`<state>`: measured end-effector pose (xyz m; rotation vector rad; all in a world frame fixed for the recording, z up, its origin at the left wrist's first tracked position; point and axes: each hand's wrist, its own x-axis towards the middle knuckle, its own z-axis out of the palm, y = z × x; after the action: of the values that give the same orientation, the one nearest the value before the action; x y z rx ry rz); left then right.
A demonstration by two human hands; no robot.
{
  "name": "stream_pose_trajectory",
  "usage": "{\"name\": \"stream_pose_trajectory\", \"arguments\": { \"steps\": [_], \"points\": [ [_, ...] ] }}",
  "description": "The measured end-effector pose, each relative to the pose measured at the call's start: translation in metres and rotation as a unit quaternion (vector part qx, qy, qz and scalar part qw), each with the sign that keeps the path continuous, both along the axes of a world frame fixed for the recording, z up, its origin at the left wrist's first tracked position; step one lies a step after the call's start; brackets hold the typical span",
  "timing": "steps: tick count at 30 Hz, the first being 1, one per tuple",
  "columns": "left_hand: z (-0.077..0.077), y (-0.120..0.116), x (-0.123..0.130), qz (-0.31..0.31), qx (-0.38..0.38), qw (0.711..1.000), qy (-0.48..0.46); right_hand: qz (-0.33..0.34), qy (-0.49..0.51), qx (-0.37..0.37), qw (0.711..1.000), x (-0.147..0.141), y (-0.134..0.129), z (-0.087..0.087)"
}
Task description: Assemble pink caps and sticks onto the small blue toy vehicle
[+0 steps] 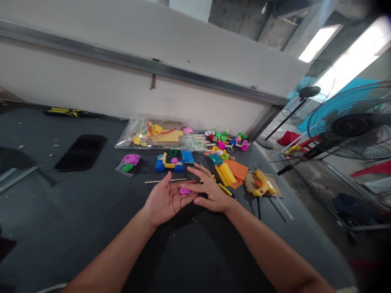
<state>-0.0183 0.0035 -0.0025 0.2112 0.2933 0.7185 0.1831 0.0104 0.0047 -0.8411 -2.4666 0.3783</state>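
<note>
My left hand (pixel 166 202) is turned palm up above the dark table, its fingers stretched toward the right. Across those fingers rests a small piece of purple modelling clay (pixel 185 191). From the right, my right hand (pixel 210 190) reaches over with its fingers extended and apart. One fingertip is at the clay; whether it presses on it I cannot tell. Just beyond the hands stands a small blue and yellow clay model (pixel 169 163) with a pink ball on it. A thin wooden stick (pixel 152 181) lies behind my left hand.
A bag of purple and green clay (pixel 128 164) and a black phone (pixel 81 152) lie left. Behind is a clear plastic bag (pixel 125 140) with yellow pieces. On the right are orange sheets (pixel 238 170) and a yellow glue gun (pixel 263 185) on cardboard; a fan (pixel 350 124) stands beyond.
</note>
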Motion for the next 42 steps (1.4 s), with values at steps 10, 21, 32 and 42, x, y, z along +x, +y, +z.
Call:
{"name": "stream_pose_trajectory", "arguments": {
  "steps": [10, 21, 32, 42],
  "points": [
    [-0.001, 0.001, -0.001, -0.003, 0.008, 1.000, -0.008, -0.008, 0.031, -0.003, 0.999, -0.001, 0.000, -0.001],
    [0.001, 0.000, 0.000, 0.008, 0.024, 1.000, 0.011, -0.115, 0.091, 0.009, 0.989, -0.012, -0.003, -0.007],
    [-0.002, 0.000, 0.001, 0.027, 0.010, 0.999, 0.046, -0.136, 0.085, 0.046, 0.986, -0.014, -0.004, -0.007],
    [-0.001, 0.000, 0.008, 0.058, -0.006, 0.997, 0.049, -0.114, 0.059, 0.032, 0.991, -0.017, -0.005, -0.011]
  ]
}}
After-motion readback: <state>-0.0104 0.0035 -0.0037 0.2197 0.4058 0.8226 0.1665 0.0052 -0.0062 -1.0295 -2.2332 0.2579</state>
